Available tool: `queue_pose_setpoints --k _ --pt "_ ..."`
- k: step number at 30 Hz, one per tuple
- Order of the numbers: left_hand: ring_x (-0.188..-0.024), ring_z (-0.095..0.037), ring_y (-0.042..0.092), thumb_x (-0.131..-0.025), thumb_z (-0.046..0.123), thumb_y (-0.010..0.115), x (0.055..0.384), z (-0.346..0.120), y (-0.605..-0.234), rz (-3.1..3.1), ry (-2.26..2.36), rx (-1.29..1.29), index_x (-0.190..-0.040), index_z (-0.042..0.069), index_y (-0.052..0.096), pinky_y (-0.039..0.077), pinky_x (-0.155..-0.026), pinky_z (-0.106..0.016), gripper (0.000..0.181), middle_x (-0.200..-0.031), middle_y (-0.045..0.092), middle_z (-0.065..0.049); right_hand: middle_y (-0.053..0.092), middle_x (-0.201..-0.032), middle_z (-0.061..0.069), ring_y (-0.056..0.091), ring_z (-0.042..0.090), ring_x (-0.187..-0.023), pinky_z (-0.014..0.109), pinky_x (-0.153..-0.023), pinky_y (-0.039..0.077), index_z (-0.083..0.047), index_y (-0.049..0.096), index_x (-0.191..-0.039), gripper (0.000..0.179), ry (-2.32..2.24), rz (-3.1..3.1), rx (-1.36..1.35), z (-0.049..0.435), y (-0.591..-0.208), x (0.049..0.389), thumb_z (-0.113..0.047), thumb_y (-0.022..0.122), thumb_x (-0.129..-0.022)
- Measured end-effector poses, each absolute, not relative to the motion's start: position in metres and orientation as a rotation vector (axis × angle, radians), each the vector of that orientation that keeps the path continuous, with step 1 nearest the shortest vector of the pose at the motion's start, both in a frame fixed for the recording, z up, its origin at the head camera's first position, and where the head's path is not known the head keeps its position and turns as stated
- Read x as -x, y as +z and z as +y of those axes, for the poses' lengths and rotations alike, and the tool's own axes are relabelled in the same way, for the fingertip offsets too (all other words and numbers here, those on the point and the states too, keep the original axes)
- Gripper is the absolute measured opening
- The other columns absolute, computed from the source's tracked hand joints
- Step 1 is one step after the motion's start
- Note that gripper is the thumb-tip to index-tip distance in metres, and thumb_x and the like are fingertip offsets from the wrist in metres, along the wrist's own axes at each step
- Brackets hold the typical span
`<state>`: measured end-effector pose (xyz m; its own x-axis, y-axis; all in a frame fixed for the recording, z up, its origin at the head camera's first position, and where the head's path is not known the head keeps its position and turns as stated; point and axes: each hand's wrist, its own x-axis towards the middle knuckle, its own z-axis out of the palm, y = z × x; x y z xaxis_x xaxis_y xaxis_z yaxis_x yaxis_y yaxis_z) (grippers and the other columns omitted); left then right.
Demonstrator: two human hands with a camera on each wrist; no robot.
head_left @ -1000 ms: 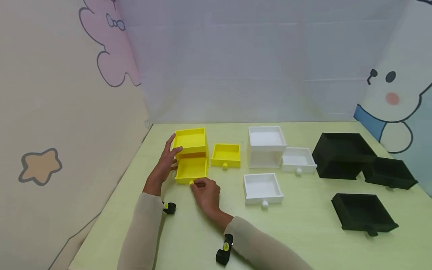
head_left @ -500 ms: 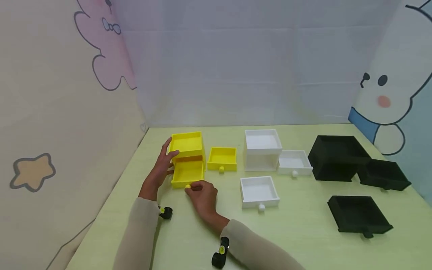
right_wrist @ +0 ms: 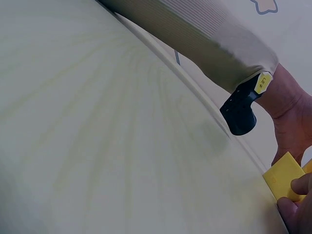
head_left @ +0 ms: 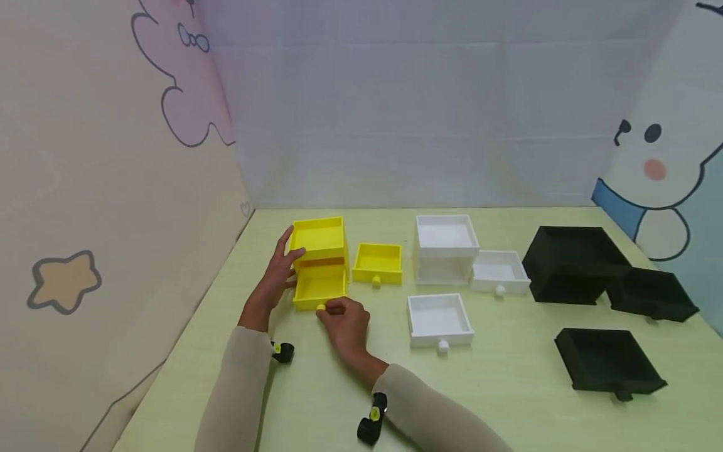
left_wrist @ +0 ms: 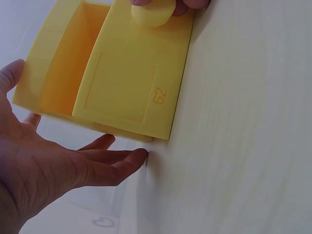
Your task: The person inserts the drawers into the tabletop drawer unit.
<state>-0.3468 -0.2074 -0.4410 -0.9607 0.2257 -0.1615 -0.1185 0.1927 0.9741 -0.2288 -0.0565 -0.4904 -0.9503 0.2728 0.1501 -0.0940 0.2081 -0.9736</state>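
Note:
A yellow cabinet (head_left: 318, 236) stands at the back left, with its lower drawer (head_left: 319, 282) sticking well out of the front. My left hand (head_left: 274, 279) rests against the cabinet's left side, thumb at the top front edge and the other fingers spread along the wall. With thumb and fingers, my right hand (head_left: 347, 326) pinches the round knob (head_left: 321, 307) of this drawer. The left wrist view shows the drawer front (left_wrist: 122, 73) close up, marked 62, with an open gap above it. Only part of the yellow drawer front (right_wrist: 282, 176) shows in the right wrist view.
Right of the cabinet lies a second yellow drawer (head_left: 378, 260). Beyond it are a white cabinet (head_left: 446, 232) and two white drawers (head_left: 440, 317) (head_left: 499, 270). A black cabinet (head_left: 570, 251) and two black drawers (head_left: 607, 358) (head_left: 652, 292) lie at the right. Walls border the table.
The head view shifts slightly. Both hands keep their places on the yellow cabinet and drawer knob, and the drawer stays about as far out.

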Motion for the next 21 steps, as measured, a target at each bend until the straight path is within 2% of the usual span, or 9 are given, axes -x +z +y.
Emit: queue_pose_setpoints --k 21 --pt "-0.131 -0.047 0.028 -0.088 0.054 0.053 0.3456 -0.2069 -0.4441 2.214 1.862 -0.114 -0.135 0.065 0.014 0.031 -0.097 -0.062 0.061 -0.154 0.007 0.002 0.070 -0.082 0.001 0.066 0.009 -0.070 0.023 -0.064 0.053 -0.004 0.071 -0.092 0.016 1.822 -2.116 0.102 -0.0548 -0.4916 0.2301 -0.011 0.076 -0.078"
